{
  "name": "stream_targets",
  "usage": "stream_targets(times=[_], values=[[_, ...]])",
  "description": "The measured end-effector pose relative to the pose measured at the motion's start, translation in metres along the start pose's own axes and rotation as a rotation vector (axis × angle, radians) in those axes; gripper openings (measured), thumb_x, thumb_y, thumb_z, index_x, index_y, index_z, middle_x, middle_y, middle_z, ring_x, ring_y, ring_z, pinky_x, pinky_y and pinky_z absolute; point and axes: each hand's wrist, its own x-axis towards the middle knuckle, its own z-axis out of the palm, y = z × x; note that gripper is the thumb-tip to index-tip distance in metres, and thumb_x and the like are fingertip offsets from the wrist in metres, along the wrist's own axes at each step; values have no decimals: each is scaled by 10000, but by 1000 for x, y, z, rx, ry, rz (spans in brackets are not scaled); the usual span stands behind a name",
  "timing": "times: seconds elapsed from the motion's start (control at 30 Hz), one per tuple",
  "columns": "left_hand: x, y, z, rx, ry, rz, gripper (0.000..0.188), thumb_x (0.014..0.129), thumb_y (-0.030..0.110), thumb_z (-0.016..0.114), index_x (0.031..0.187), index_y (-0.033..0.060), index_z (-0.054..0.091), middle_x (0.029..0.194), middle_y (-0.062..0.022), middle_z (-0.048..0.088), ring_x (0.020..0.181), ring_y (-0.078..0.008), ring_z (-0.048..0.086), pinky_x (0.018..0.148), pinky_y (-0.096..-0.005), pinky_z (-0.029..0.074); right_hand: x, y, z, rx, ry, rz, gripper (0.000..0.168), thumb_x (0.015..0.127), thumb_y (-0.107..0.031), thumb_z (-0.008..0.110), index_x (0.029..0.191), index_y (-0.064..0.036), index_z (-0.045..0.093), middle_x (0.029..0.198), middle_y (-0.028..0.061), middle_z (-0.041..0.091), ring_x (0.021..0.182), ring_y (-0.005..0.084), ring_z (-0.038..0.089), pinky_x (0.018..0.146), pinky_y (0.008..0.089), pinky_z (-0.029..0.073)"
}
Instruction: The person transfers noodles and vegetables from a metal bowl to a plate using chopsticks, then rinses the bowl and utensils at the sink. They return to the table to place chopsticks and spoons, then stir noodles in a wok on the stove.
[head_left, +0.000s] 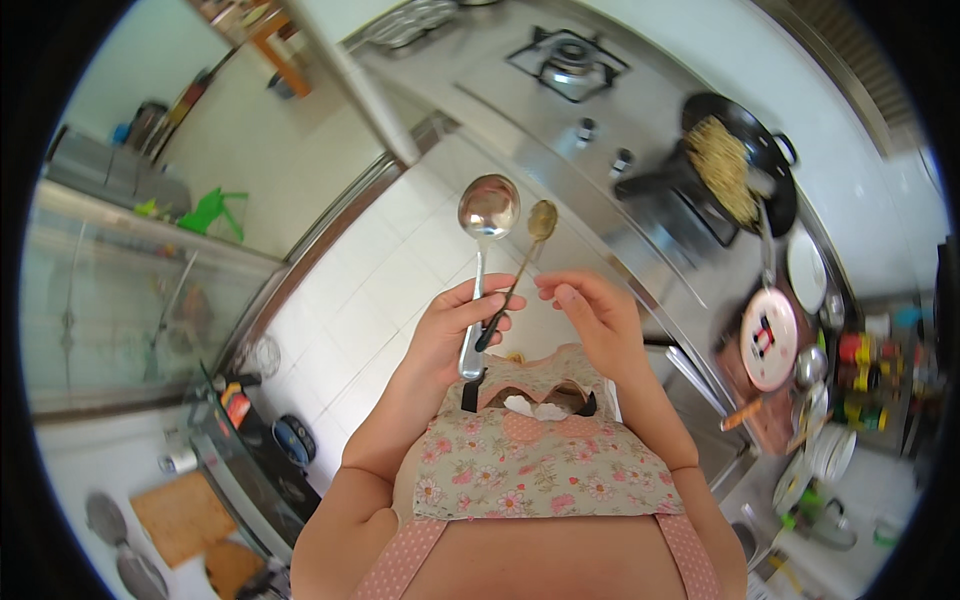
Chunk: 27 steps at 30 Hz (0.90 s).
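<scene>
My left hand (469, 319) grips a steel ladle (489, 214) by its handle, with the round bowl uppermost. The same fingers hold a smaller spoon (541, 221) with a dark handle. Its bowl looks brownish, as if coated. My right hand (600, 319) is just to the right of the spoon, fingers bent and apart from the thumb, with nothing in it. Both hands are in front of my floral apron (547, 465), above the tiled floor (382, 262).
A black wok (780, 176) with noodles (724, 172) and a utensil stands on the right of the steel stove (480, 56). Beside it are a pink-rimmed plate (770, 360) and a white plate (807, 270). An orange-handled knife (742, 414) lies near the counter edge. A glass door (127, 300) is at left.
</scene>
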Motion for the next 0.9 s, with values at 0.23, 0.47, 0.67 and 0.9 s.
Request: stream_targets(times=[0.23,0.47,0.67,0.9], values=[[15,54,-77,-223,78,112,291,835,57,572,1121,6,565,919,-110,632,656,-92,593,520,-183,486,115,32,106,215,-324,268,266,925,-214,479,1010,-1,613,863,25,620,820,96,567,733,231,441],[68,151,-155,-240,327,258,293,843,70,572,1128,5,567,907,-101,644,685,-108,605,576,-201,512,261,61,201,381,-476,325,253,915,-189,489,998,17,611,838,28,620,777,87,549,700,225,436],[126,283,-220,-198,503,365,275,876,106,541,1131,5,559,977,-93,626,762,-134,616,706,-247,539,422,63,286,296,-493,181,251,931,-173,457,948,26,608,883,68,630,805,110,565,731,250,457],[174,396,-302,-332,760,499,303,901,220,525,1119,10,544,1100,-77,577,974,-152,560,848,-278,475,573,55,372,490,-549,310,243,965,-171,379,949,30,513,941,93,604,849,150,602,794,286,486]])
